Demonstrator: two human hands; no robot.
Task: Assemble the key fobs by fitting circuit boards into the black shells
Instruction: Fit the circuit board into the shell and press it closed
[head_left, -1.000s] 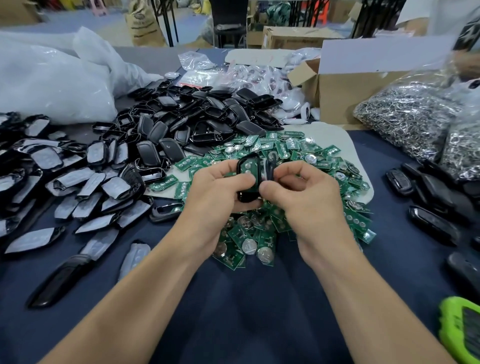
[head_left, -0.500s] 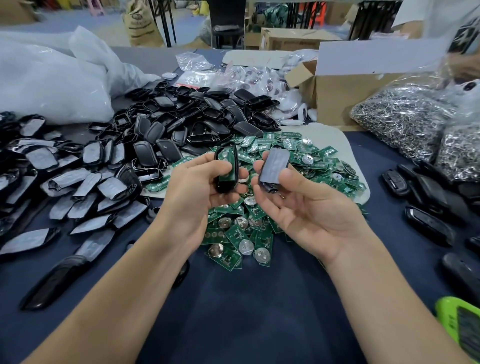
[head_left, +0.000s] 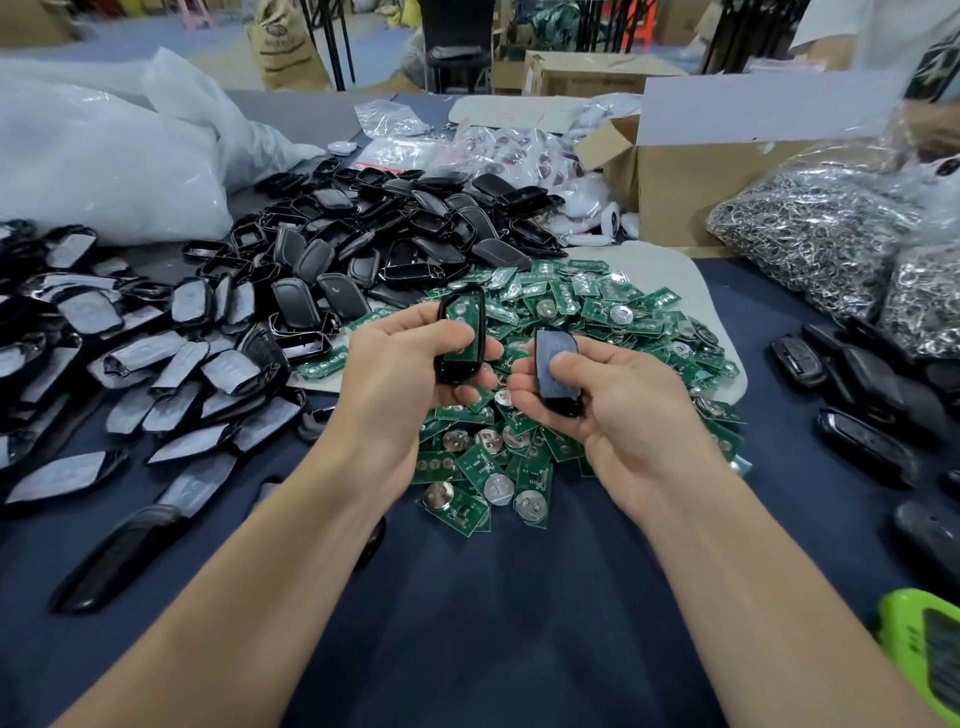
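My left hand (head_left: 400, 364) grips a black shell half (head_left: 461, 336) with a green circuit board seated inside it, thumb pressing on the board. My right hand (head_left: 613, 410) holds a second black shell half, the cover (head_left: 556, 371), its film-covered face up and my thumb on top. The two halves sit a small gap apart above a heap of green circuit boards (head_left: 587, 332) with coin cells. A mound of empty black shells (head_left: 395, 234) lies behind, and film-covered shell covers (head_left: 171, 374) spread across the left.
Finished black fobs (head_left: 872, 405) lie at the right. Bags of metal key rings (head_left: 821, 228) and an open cardboard box (head_left: 691, 171) stand at the back right. White plastic bags (head_left: 104, 161) fill the back left. A green device (head_left: 924, 649) sits at the lower right edge.
My hands were together on one piece over the boards; they have drawn apart, each now holding its own shell half, and the cover has lowered in my right hand.
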